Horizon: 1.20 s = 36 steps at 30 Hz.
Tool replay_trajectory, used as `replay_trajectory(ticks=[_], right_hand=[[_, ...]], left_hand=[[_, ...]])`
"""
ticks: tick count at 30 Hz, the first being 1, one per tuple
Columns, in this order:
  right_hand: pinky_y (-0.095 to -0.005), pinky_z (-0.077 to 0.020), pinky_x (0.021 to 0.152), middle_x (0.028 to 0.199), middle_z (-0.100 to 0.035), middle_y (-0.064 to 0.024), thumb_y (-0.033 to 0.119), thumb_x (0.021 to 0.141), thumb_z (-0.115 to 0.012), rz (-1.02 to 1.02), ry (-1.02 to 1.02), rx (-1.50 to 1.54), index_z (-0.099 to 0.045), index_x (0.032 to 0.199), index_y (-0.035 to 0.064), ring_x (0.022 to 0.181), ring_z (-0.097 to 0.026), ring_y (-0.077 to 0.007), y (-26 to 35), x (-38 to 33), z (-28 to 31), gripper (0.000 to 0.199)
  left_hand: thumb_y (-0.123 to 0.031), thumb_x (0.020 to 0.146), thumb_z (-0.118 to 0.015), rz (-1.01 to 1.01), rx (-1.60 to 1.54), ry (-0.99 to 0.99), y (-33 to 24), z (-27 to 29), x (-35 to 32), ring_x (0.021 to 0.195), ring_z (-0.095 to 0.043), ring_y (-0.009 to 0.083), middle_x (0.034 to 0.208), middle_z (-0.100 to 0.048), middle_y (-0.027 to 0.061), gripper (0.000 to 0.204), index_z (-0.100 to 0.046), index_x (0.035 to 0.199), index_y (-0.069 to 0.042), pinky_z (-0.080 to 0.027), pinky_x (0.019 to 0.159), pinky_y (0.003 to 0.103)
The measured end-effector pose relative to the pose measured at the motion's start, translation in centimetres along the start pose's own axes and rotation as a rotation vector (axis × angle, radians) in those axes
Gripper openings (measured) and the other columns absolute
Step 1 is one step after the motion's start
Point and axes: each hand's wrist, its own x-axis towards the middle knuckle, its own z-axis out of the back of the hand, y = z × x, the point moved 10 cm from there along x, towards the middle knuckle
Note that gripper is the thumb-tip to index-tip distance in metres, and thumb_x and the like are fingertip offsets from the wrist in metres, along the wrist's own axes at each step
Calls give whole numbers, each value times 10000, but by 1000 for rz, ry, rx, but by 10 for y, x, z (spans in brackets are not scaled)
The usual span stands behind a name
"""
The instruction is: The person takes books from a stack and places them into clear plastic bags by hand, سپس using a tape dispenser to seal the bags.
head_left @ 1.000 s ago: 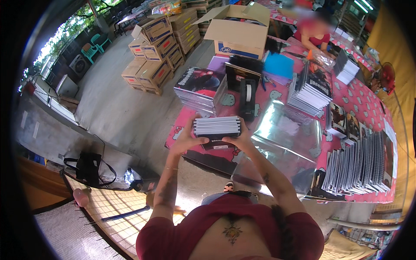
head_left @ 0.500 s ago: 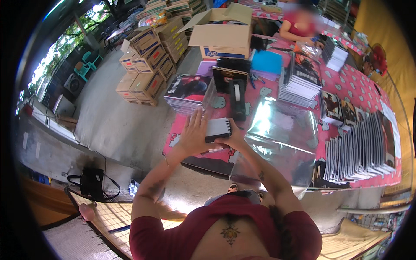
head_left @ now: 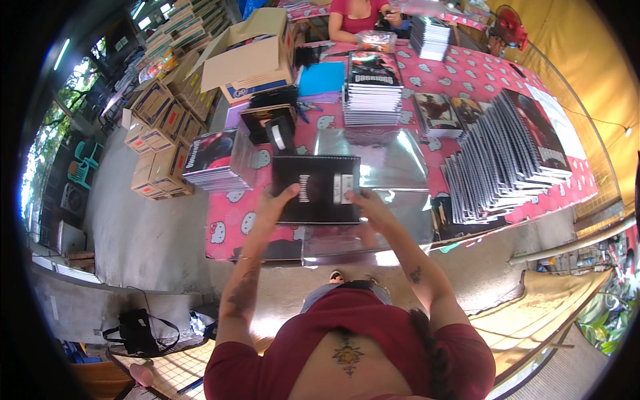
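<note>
A black spiral-bound notebook point(head_left: 319, 200) is held level over the front of the table, its dark cover facing up with a small white label on the right part. My left hand point(head_left: 275, 201) grips its left edge, thumb on top. At the opposite edge my right hand point(head_left: 373, 209) pinches it near the label. Clear plastic sleeves point(head_left: 393, 200) lie under and right of the notebook. Just beyond it stands a black tape dispenser point(head_left: 280, 135). Left of it is a stack of dark-covered notebooks point(head_left: 217, 160). The fingers under the notebook are hidden.
Leaning rows of spiral notebooks point(head_left: 487, 173) fill the right side of the pink patterned table point(head_left: 327, 123). Farther back stand another notebook stack point(head_left: 372, 97), a blue folder point(head_left: 321, 79) and an open carton point(head_left: 248, 70). A person point(head_left: 353, 20) sits across the table.
The notebook, earlier tilted with its white pages and spiral showing, now lies level with the cover up. My hands have moved apart to its two sides. The view has swung right.
</note>
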Motion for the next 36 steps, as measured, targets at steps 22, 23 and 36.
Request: replay_trajectory(ticks=[22,23,36], right_hand=[[-261,-328,386,600,-493,26,303,858,-758,-8,-456,-96,-558,709,83,456,-448,-82,-6,-6,197,333],[-281,-390,454,641,-528,5,273,853,-756,288,-579,-402,-558,722,71,527,-492,-105,12,-24,206,312],[-391,-523,733,881,-700,-74,170,891,-648,622,275,-1224,-667,1033,103,841,-663,-284,-15,-114,95,159]], left_hand=[[-707,728,-684,-38,656,-268,80,-113,67,970,-680,364,984,-692,234,775,-687,1004,17,-520,822,456],[-658,742,-714,-73,549,-341,85,-93,59,957,-679,361,964,-691,223,710,-687,992,6,-519,817,455],[-256,856,-694,-646,975,653,119,-115,-48,839,-631,289,887,-644,77,167,-696,946,-115,-505,733,411]])
